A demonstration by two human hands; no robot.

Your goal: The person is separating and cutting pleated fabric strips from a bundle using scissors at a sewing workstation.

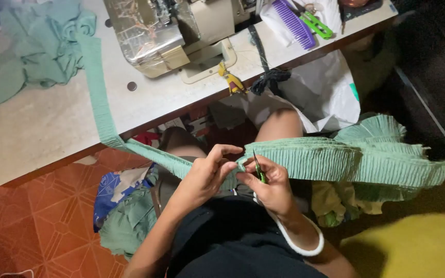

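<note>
Green pleated strip (305, 157): long axis left-right across lap, trailing up onto desk (52, 128). Left hand (204, 175) fingers pinch strip; right hand (271, 185) fingers grasp small green snips (259, 170), touching strip between hands.

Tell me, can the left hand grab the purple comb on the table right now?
Probably not right away. The left hand is pinching the green ribbed strip down at the lap, and the purple comb lies far across the table, past the sewing machine.
</note>
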